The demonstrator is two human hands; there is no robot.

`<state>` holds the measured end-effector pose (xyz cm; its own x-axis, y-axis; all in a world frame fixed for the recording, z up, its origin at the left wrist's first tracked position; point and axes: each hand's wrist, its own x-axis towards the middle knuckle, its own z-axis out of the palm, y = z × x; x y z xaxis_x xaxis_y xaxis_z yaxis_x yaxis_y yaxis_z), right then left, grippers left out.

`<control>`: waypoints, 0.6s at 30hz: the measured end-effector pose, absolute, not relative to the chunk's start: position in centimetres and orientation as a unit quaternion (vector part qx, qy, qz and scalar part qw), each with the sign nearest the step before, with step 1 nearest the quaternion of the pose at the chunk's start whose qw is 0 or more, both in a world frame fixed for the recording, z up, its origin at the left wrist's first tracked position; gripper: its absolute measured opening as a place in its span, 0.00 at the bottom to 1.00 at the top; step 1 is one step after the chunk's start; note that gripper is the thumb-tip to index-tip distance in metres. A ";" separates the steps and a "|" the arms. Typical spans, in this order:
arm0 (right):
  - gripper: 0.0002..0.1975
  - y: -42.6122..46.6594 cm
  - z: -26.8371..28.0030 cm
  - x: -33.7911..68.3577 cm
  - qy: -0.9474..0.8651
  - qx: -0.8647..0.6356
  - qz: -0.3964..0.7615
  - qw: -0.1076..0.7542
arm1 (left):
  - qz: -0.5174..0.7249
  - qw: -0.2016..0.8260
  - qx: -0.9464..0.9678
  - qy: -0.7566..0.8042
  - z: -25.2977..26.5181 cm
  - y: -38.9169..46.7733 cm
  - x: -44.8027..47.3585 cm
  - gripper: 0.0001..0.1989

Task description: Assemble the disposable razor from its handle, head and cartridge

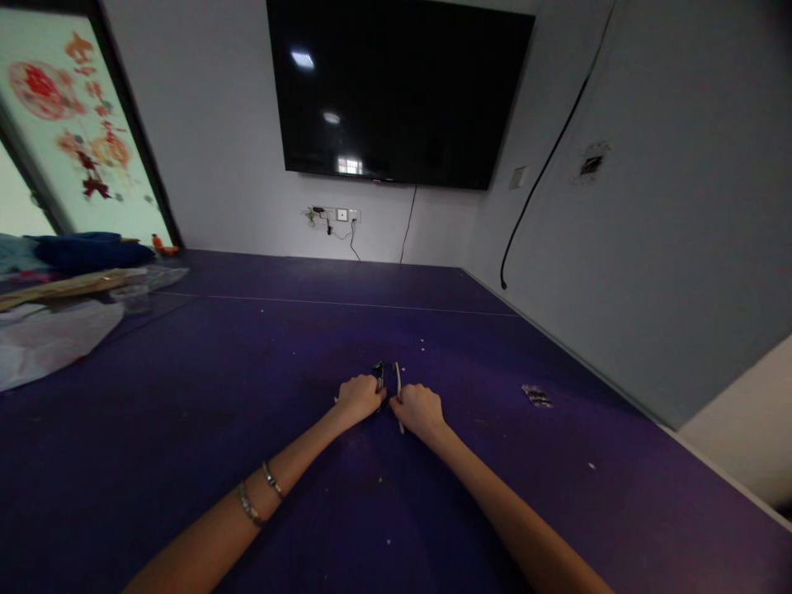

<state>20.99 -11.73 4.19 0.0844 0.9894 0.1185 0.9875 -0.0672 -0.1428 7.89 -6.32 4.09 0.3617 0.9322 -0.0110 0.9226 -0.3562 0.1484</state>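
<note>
Both hands meet over the middle of the purple tabletop (272, 346), a narrow gap between them. My left hand (359, 397) is closed around a slim dark object (379, 367) with a greenish top end; its kind is too small to tell, and my fingers cover its lower part. In my closed right hand (421, 409) is a thin white stick (398, 375), dark at its upper tip. It stands nearly upright in the view, and its lower end shows below my fingers. Two bracelets circle my left forearm.
A small flat dark packet (537, 396) lies to the right. At the left are a blue cloth bundle (92, 252), clear plastic (139, 285) and a white sheet (58, 342). A black cable (550, 153) hangs along the right wall. A television (402, 91) hangs on the back wall.
</note>
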 end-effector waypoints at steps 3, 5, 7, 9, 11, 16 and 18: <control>0.19 -11.8 4.2 21.0 -0.678 -0.730 0.013 0.090 | 0.034 0.068 0.822 0.564 4.2 -6.4 7.9 0.17; 0.19 -11.8 4.3 21.0 -0.679 -0.729 0.018 0.087 | 0.032 0.070 0.820 0.567 4.4 -6.5 7.9 0.18; 0.20 -11.8 4.3 20.9 -0.678 -0.729 0.019 0.086 | 0.031 0.073 0.819 0.569 4.5 -6.5 8.0 0.19; 0.22 -11.8 4.3 21.0 -0.676 -0.731 0.017 0.086 | 0.035 0.075 0.819 0.567 4.5 -6.6 7.9 0.21; 0.23 -11.8 4.4 21.3 -0.673 -0.735 0.012 0.087 | 0.047 0.077 0.819 0.567 4.5 -6.5 7.8 0.22; 0.19 -12.4 4.7 25.0 -0.672 -0.728 -0.011 0.138 | 0.068 0.083 0.798 0.592 4.8 -5.2 6.5 0.21; 0.15 -12.7 4.6 28.1 -0.675 -0.711 -0.042 0.195 | 0.083 0.077 0.787 0.607 5.0 -4.4 5.6 0.19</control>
